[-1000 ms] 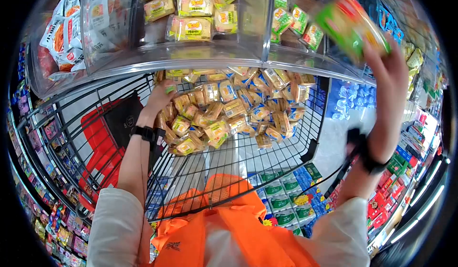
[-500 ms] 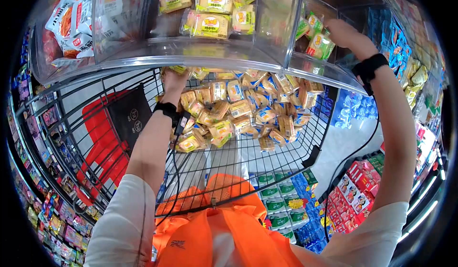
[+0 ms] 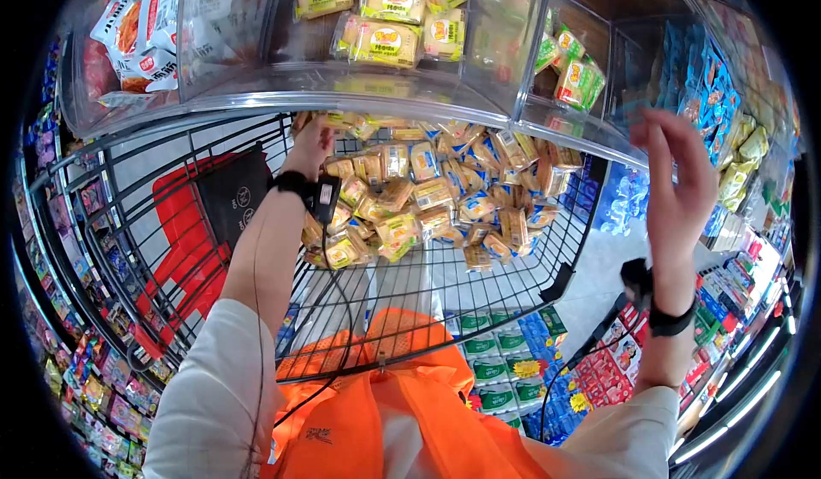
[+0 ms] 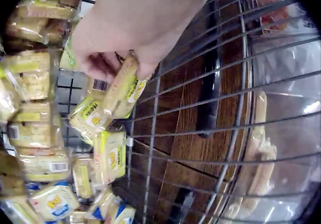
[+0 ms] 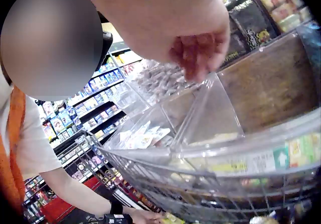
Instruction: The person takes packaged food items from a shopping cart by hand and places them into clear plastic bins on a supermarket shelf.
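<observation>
The left hand [image 3: 310, 147] reaches into the far left corner of the wire cart; in the left wrist view the left hand [image 4: 130, 30] pinches a yellow-wrapped snack pack [image 4: 122, 86] between thumb and fingers. More packs [image 4: 111, 156] lie below and beside it. The right hand [image 3: 680, 167] is raised in front of the clear bin's right end, holding nothing, its fingers loosely bent; the right wrist view shows the right hand [image 5: 193, 43] above the bin dividers. Green-and-red packs [image 3: 581, 84] lie in the bin compartment left of it.
The cart [image 3: 560, 280] holds a pile of wrapped packs [image 3: 432, 193]. Above its far side runs the clear bin edge [image 3: 359, 103], with yellow packs [image 3: 386, 44] and white pouches [image 3: 141, 30] behind it. A red panel [image 3: 175, 252] is at the cart's left.
The right hand let go of a green-and-red pack in the bin compartment, then drew back toward the person. The left hand has stayed around the cart's far left corner.
</observation>
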Demonstrator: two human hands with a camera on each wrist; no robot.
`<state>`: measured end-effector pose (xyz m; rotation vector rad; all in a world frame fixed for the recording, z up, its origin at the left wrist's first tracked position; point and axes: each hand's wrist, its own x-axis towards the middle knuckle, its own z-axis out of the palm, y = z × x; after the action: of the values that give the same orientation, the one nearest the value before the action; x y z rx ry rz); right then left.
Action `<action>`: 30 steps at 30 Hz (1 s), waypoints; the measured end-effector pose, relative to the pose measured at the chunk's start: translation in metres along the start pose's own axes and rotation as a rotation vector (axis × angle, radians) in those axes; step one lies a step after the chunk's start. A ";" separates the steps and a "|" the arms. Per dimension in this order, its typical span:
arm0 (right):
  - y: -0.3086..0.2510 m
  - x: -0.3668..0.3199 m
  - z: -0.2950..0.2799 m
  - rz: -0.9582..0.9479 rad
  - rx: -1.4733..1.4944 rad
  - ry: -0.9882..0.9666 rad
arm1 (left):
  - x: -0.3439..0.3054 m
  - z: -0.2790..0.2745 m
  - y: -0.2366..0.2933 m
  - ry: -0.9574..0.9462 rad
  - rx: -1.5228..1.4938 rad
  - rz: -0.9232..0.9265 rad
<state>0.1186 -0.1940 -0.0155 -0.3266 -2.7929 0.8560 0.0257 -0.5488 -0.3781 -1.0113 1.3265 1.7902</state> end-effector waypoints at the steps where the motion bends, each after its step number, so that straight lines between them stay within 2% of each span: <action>1: 0.002 -0.014 0.002 -0.007 0.066 0.103 | -0.015 0.011 0.001 0.022 -0.056 -0.087; 2: 0.003 -0.030 0.007 -0.106 0.074 0.187 | -0.024 0.014 0.001 0.045 -0.110 -0.175; 3: 0.006 -0.044 0.009 -0.277 0.034 0.123 | -0.023 0.003 -0.006 -0.152 -0.128 -0.234; 4: 0.007 -0.056 0.020 -0.340 0.088 0.035 | -0.046 0.014 -0.001 -0.134 -0.077 -0.269; 5: 0.003 -0.065 0.039 -0.388 0.127 0.027 | -0.057 0.015 -0.003 -0.210 -0.124 -0.326; 7: 0.001 -0.087 0.097 -0.154 0.204 -0.042 | -0.083 0.019 -0.005 -0.300 -0.124 -0.371; 8: -0.008 -0.090 0.122 0.089 0.365 -0.140 | -0.102 0.029 -0.002 -0.318 -0.079 -0.359; 10: -0.008 -0.106 0.184 0.448 0.545 -0.079 | -0.135 0.044 0.004 -0.477 0.049 -0.318; 12: 0.001 -0.122 0.246 0.546 0.706 0.030 | -0.153 0.055 0.009 -0.595 0.294 -0.214; 13: 0.004 -0.124 0.256 0.551 0.719 0.038 | -0.153 0.057 0.009 -0.589 0.309 -0.213; 15: 0.003 -0.123 0.265 0.781 1.099 -0.286 | -0.155 0.059 0.012 -0.546 0.777 -0.133; 16: 0.002 -0.121 0.261 0.780 1.111 -0.280 | -0.158 0.060 0.014 -0.542 0.788 -0.132; 18: 0.005 -0.116 0.244 0.622 0.952 -0.502 | -0.170 0.063 0.019 -0.485 0.868 0.146; 19: 0.008 -0.118 0.238 0.620 1.054 -0.549 | -0.179 0.065 0.026 -0.522 0.928 0.117; 20: 0.011 -0.117 0.231 0.620 1.054 -0.547 | -0.187 0.066 0.033 -0.523 0.929 0.118; 22: 0.019 -0.116 0.217 0.855 1.363 -0.419 | -0.203 0.069 0.052 -0.773 0.992 0.108; 24: 0.053 -0.130 0.228 0.939 1.225 -0.233 | -0.230 0.079 0.090 -0.915 1.046 0.124; 26: 0.077 -0.135 0.228 1.039 1.076 -0.096 | -0.259 0.097 0.138 -0.869 1.126 0.271; 28: 0.089 -0.140 0.224 1.076 1.061 -0.003 | -0.272 0.105 0.173 -0.611 0.894 0.520; 30: 0.094 -0.140 0.220 1.079 1.027 -0.038 | -0.274 0.138 0.218 -0.354 1.252 0.667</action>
<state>0.2107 -0.2714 -0.2655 -1.5820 -1.6271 2.2661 -0.0613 -0.4895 -0.0167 0.4454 2.1675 1.0038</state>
